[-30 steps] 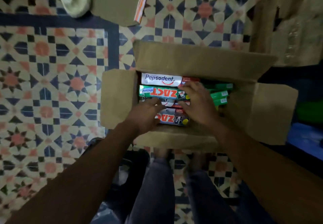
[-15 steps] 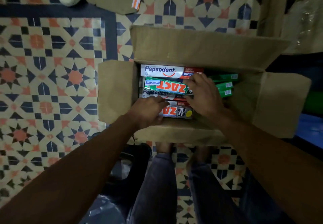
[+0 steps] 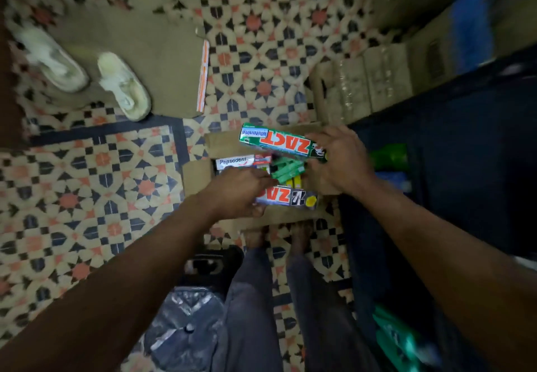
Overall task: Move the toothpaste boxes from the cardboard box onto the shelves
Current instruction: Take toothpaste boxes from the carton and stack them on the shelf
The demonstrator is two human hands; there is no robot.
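Risen from the cardboard box (image 3: 197, 177), green ZACT box (image 3: 279, 142) sits pinched in right hand (image 3: 340, 162); left hand (image 3: 235, 191) grips white ZACT box (image 3: 286, 196); carry both level.

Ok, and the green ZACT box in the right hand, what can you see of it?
The green ZACT box is a long, slim printed carton: red ZACT lettering, a blue-white Whitening patch at its free end, print upside down to the camera. It looks intact. The right hand grips its other end, holding it slanted above the cardboard box. The left hand grips a different, grey ZACT box.
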